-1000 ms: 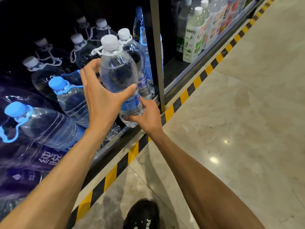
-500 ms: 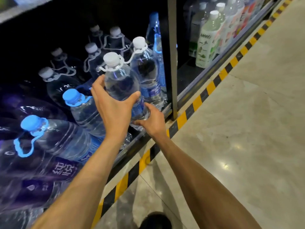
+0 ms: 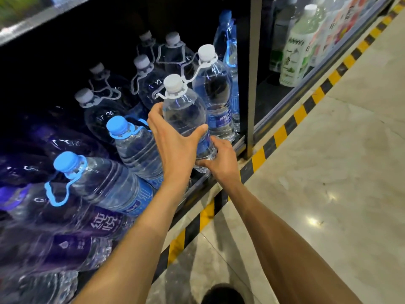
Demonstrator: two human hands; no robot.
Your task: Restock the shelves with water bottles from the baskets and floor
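Note:
A large clear water bottle (image 3: 185, 113) with a white cap and carry loop stands upright at the front edge of the bottom shelf (image 3: 237, 148). My left hand (image 3: 175, 139) grips its body from the left, thumb across the front. My right hand (image 3: 219, 160) holds its base from the right. Just behind it to the right stands a matching white-capped bottle (image 3: 215, 88) with a blue label.
Several more white-capped bottles stand deeper in the dark shelf, and blue-capped bottles (image 3: 135, 145) lean at the left. A metal upright (image 3: 254, 73) divides the shelf from green-labelled drinks (image 3: 294, 53). Yellow-black tape (image 3: 282, 132) edges the marble floor (image 3: 328, 172).
Both hands have carried the bottle further into the shelf and lowered it toward the front edge, beside the other white-capped bottle.

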